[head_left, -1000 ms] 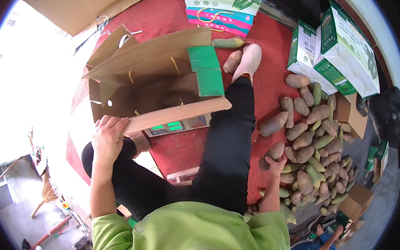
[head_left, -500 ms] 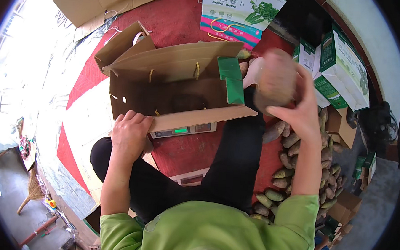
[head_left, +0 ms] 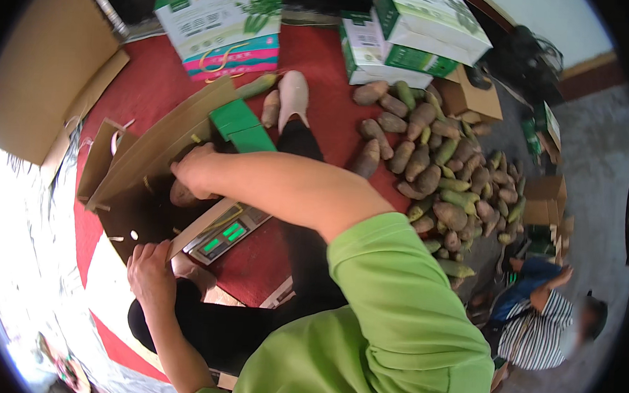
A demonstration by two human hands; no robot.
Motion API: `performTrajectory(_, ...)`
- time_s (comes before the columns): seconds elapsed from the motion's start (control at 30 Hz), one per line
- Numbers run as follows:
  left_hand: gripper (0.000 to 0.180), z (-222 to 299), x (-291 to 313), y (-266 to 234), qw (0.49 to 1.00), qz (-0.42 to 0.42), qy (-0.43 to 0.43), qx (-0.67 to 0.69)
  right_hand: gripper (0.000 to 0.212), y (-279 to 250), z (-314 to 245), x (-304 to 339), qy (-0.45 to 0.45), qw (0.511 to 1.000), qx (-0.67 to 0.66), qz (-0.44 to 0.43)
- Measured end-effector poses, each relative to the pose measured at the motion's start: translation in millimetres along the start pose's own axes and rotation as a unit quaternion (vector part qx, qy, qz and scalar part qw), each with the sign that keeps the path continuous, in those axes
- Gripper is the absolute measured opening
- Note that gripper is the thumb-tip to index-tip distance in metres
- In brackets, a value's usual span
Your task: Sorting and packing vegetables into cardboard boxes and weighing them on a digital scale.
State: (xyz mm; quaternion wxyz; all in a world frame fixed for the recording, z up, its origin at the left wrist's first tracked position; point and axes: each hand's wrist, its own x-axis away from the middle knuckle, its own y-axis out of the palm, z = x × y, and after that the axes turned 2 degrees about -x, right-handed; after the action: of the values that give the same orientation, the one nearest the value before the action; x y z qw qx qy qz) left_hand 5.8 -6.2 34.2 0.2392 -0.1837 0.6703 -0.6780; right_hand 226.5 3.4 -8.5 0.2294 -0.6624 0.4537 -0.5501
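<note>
A long cardboard box (head_left: 111,216) with a green end flap (head_left: 243,124) sits open on a digital scale (head_left: 233,233) with lit green readouts. My right hand (head_left: 199,171) reaches over its near side and down into it, fingers wrapped round a soil-brown radish (head_left: 182,194). Part of that radish is hidden by the hand and the box wall. At the box's near left corner, my left hand (head_left: 151,276) grips the edge of the near flap. The rest of the box's inside is dark.
A large heap of brown and green radishes (head_left: 448,183) lies to the right on the red mat (head_left: 323,60). Printed cartons (head_left: 224,25) stand at the back, with more white-and-green cartons (head_left: 433,24) further right. Another person (head_left: 537,325) is at the lower right.
My right hand has carried the radish from right of the box leftward and down into it. My left hand stays at the box's edge. The view has turned rightward.
</note>
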Motion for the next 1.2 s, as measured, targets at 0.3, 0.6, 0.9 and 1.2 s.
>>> performTrajectory(0.3, 0.022, 5.5, 1.2, 0.0, 0.999, -0.022, -0.02, -0.019, 0.034, -21.1, 16.5, 33.5, -0.097, 0.952, -0.141, 0.255)
performTrajectory(0.6, 0.016, 3.4, -1.5, 7.0, 1.0, -0.003, 0.016, -0.007, 0.023, 40.4, 138.4, 177.6, 0.062, 0.714, -0.386, 0.58)
performTrajectory(0.9, 0.016, -6.5, -2.2, 16.2, 0.999, 0.0, 0.037, -0.013, 0.053, 341.9, 304.2, 253.9, 0.521, 0.551, -0.422, 0.497)
performTrajectory(1.2, 0.015, -10.1, -0.5, 18.4, 0.999, 0.011, 0.032, 0.011, 0.076, 406.9, 362.0, 331.7, 0.648, 0.317, -0.485, 0.493)
